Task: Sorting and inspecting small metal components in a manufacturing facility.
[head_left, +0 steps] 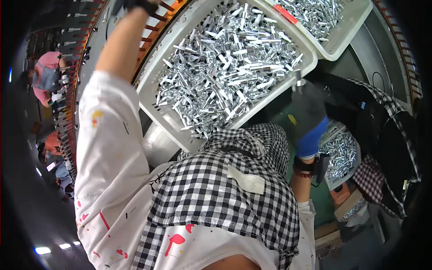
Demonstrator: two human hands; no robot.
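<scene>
My right hand (309,105), in a dark grey glove with a blue cuff, is raised beside the right edge of a pale plastic crate (158,118). Its fingertips are closed on a small silver cylindrical metal piece (298,82), which stands upright. Heaped in the crate are many shiny metal parts (225,67), a lot of them with white tips. My left arm reaches up to the top edge of the picture. There my left hand (143,5), dark-gloved, is by the orange rack with dark pegs (155,28); its fingers are cut off and blurred.
A second crate (335,54) of metal parts, with a red label, adjoins at the upper right. Lower down on the right are another crate (355,162) of parts, a cardboard box (348,207) and dark clothing (382,126). Other people (47,76) are at the far left.
</scene>
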